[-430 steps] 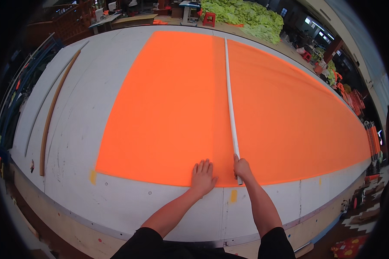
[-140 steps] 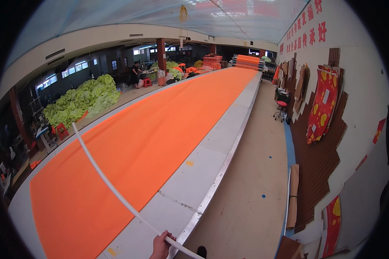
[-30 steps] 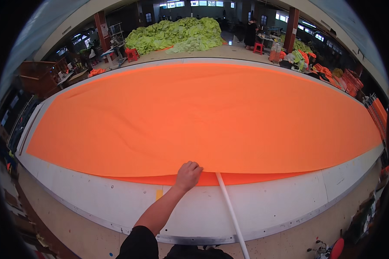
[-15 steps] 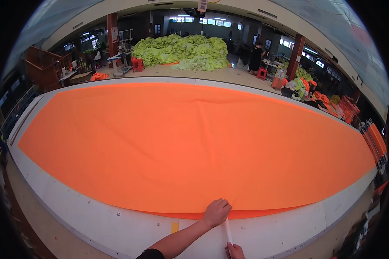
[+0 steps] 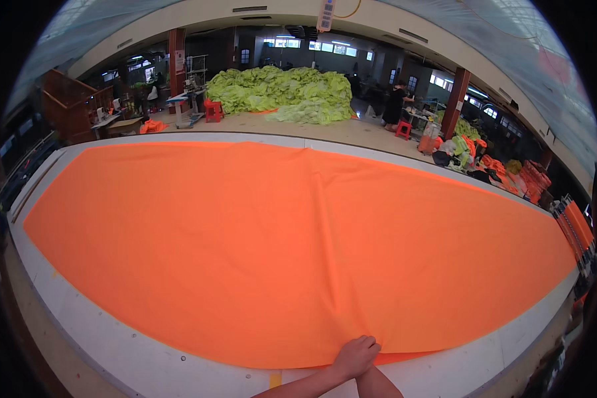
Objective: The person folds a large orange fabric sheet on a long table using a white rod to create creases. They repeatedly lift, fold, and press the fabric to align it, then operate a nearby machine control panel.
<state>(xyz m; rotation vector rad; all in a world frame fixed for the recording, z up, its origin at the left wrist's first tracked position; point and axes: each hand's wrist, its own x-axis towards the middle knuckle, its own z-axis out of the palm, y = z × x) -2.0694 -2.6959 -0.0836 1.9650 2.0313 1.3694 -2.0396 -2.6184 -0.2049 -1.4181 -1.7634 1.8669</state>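
A wide sheet of orange fabric [image 5: 179, 245] covers most of the long pale table [image 5: 192, 378]. My left hand [image 5: 355, 355] is closed on its near edge, right of the middle. A raised crease runs from these fingers across the cloth toward the far side. Crossing close behind the left wrist, my right forearm [image 5: 376, 383] reaches in to the cloth edge. The right hand is hidden by my left hand and the fabric, so its fingers do not show. Below the top sheet's near edge, a strip of deeper orange cloth [image 5: 404, 357] shows.
Beyond the table lies a big heap of yellow-green fabric [image 5: 278, 93], with a red stool [image 5: 213, 111] beside it. A person [image 5: 395, 105] stands farther back. Piled cloth [image 5: 491, 162] lies at the far right, and a rack with orange fabric [image 5: 575, 225] adjoins the table's right end.
My left hand has pulled the cloth edge nearer and rightward, and the crease has sharpened. My right hand, earlier holding a white stick below the edge, has moved up out of sight with it.
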